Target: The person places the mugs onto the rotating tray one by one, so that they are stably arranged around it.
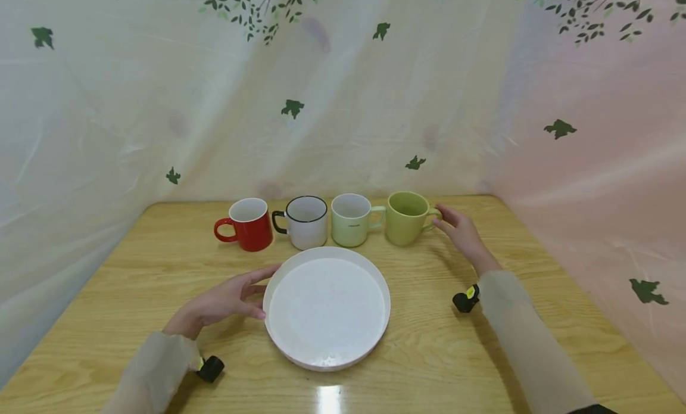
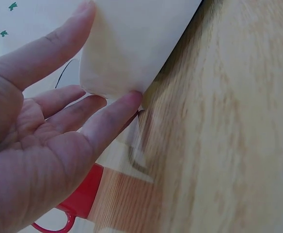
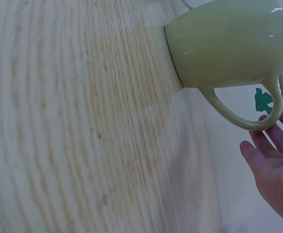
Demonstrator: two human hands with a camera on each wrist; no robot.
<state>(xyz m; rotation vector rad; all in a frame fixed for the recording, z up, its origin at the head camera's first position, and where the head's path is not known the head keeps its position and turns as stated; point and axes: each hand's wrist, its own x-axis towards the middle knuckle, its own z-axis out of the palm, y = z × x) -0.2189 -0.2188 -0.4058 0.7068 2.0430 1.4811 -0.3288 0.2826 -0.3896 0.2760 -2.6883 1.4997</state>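
A round white tray (image 1: 328,307) lies on the table, its low side wall (image 2: 127,43) close in the left wrist view. My left hand (image 1: 230,301) is at the tray's left side, thumb and fingers spread and touching the wall. Behind the tray, the yellow-green mug (image 1: 405,220) stands upright at the right end of a row of mugs. My right hand (image 1: 460,232) is beside this mug, fingertips at its handle (image 3: 238,121). In the right wrist view its fingers are loosely bent at the handle's outer edge, not wrapped around it.
Left of the yellow-green mug stand a pale green mug (image 1: 349,222), a white mug with a dark rim (image 1: 307,226) and a red mug (image 1: 254,229). They line up on the wooden table (image 1: 429,342). A leaf-patterned curtain (image 1: 343,134) hangs behind the table.
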